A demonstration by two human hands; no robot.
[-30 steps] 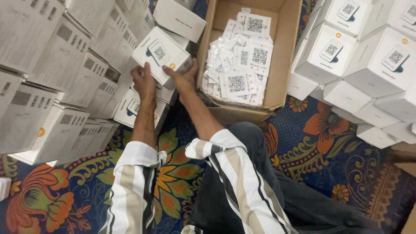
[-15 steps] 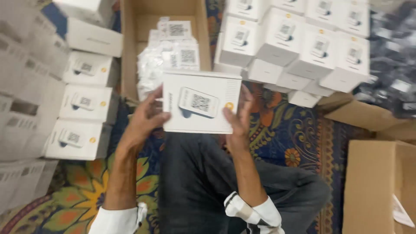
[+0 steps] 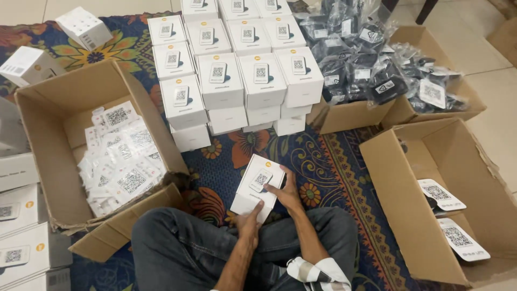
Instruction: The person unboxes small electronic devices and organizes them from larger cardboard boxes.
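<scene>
White box point(image 3: 257, 186) gripped in both hands above patterned rug point(image 3: 323, 156), left hand point(image 3: 249, 222) fingers curled on near edge, right hand point(image 3: 286, 191) clasping right side, stacked white boxes point(image 3: 237, 75) beyond, open cardboard box point(image 3: 59, 108) at left

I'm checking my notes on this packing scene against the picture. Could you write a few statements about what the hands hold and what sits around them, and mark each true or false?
1. Both hands, left hand and right hand, are on one small white box. True.
2. The cardboard box on the left holds black bagged items. False: it holds clear packets with white code cards; the black bagged items lie in cartons at the top right.
3. The stacked white boxes stand beyond the held box, on the patterned carpet. True.
4. The open carton on the right is packed full. False: only a few white cards show in it.
</scene>
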